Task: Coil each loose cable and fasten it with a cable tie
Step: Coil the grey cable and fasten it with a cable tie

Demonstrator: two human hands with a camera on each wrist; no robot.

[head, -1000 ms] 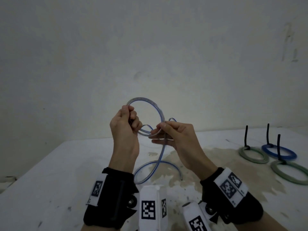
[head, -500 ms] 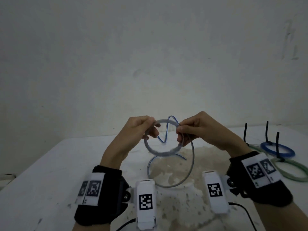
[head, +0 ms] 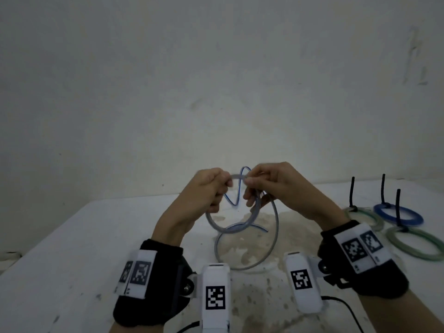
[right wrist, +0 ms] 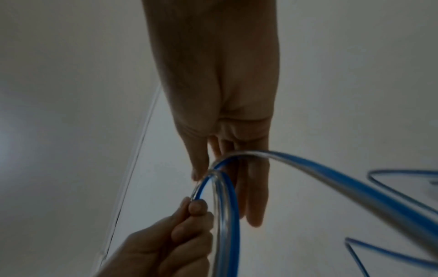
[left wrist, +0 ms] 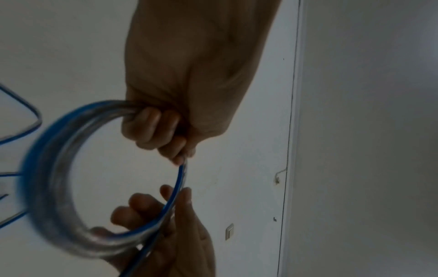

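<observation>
The cable [head: 241,227], clear with a blue stripe, is held up over the bench [head: 72,248], partly looped, with loose turns hanging to the surface. To wind well, the left hand [head: 206,188] should keep its curled fingers [left wrist: 151,127] bunched round the gathered turns while the right hand [head: 271,186] (pinching the strand between thumb and fingertips) lays each new loop the same size. Three tied coils [head: 396,213] lie well apart on the right.

White table [head: 72,248] with stained patch [head: 295,227], pale wall [head: 216,80]
</observation>
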